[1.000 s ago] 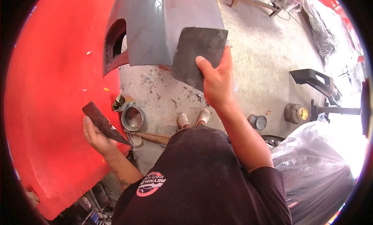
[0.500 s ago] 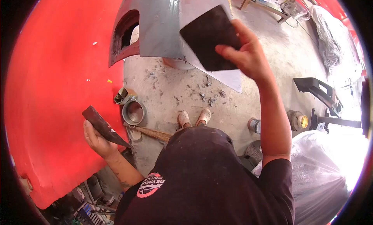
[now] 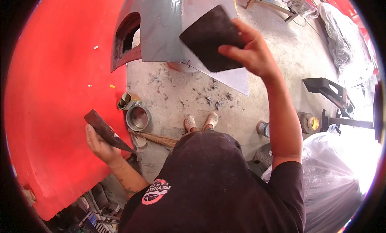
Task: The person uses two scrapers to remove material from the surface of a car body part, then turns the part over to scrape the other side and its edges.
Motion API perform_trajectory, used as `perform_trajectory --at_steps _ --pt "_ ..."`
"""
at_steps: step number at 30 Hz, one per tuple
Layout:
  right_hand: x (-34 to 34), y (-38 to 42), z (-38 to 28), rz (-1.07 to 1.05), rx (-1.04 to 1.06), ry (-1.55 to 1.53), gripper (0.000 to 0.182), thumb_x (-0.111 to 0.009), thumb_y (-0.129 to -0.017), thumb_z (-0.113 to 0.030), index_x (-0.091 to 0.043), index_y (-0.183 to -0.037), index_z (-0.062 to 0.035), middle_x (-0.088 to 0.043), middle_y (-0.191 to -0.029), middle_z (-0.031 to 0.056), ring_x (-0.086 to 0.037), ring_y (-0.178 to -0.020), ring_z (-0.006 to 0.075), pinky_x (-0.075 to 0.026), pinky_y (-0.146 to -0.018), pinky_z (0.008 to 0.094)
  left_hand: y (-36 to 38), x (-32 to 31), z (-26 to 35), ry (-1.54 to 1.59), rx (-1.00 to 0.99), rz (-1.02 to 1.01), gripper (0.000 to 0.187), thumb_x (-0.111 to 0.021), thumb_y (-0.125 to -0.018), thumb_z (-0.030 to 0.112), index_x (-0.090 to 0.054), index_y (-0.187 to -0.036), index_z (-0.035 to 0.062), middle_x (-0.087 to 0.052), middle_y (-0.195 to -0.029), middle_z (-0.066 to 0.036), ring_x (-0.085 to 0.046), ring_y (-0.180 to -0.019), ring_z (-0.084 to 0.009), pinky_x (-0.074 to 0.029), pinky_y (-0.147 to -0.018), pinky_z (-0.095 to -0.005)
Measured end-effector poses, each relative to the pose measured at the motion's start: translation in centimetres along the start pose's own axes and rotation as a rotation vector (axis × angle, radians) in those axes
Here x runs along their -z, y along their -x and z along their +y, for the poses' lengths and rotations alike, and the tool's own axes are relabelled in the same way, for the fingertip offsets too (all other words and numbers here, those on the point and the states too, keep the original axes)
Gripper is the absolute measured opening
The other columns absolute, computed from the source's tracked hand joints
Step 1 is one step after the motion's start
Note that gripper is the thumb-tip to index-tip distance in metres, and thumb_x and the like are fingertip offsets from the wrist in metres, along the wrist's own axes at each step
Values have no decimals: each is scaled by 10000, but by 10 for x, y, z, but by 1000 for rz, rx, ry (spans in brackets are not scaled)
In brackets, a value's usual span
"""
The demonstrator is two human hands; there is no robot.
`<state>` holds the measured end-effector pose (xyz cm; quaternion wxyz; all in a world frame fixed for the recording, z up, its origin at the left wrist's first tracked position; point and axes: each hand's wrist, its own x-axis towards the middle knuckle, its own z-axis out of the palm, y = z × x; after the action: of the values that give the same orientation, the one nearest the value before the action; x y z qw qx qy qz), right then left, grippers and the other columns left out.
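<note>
In the upper middle of the head view, my right hand [image 3: 257, 54] pinches a black, flat sheet of sandpaper [image 3: 211, 40], thumb on its near face. That sheet overlaps a grey car body panel [image 3: 163, 30], which has a rounded opening on its left side. On the left, my left hand [image 3: 102, 146] is closed around a dark brown, curved piece of sandpaper [image 3: 105, 130] with a small pale spot on its edge. Behind this hand spreads a large red panel [image 3: 60, 80]; the piece overlaps it in this view.
A metal pot [image 3: 138, 117], an open can [image 3: 128, 100] and a broom [image 3: 159, 139] lie near my feet. Dark scraps [image 3: 217, 100] litter the concrete floor. Rightward are a paint can [image 3: 263, 129], a jar [image 3: 309, 123], a black plastic part [image 3: 327, 90] and plastic sheeting [image 3: 329, 176].
My right hand and its black sheet have shifted slightly left. The left hand keeps its hold, almost unmoved.
</note>
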<state>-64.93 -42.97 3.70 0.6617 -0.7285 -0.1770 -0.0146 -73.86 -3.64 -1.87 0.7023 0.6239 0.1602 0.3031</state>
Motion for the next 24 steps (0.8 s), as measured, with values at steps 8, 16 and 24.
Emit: perform_trajectory --at_steps 8,16,24 --pt "4 2 0 -16 -85 -100 397 -659 -803 38 -535 -1178 -7 -627 -1063 21 -565 -1003 101 -443 -919 271 4 -9 12 120 110 -80 268 -436 -999 260 -495 -806 83 -452 -569 -16 -415 -456 -109 -321 -437 -260" --pt "-8 2 -1 -45 -107 -128 404 -661 -804 38 -530 -1185 1 -621 -1070 30 -560 -1013 109 -440 -919 276 7 -13 15 118 86 -79 254 -430 -1001 242 -493 -814 82 -464 -601 -17 -400 -462 -105 -311 -438 -255" --pt "-5 1 -6 -10 28 25 361 -626 -831 -5 -519 -1176 -17 -647 -954 54 -598 -888 107 -513 -793 279 -3 3 1 201 131 -43 235 -437 -999 236 -503 -836 80 -475 -614 -19 -424 -478 -107 -334 -452 -258"
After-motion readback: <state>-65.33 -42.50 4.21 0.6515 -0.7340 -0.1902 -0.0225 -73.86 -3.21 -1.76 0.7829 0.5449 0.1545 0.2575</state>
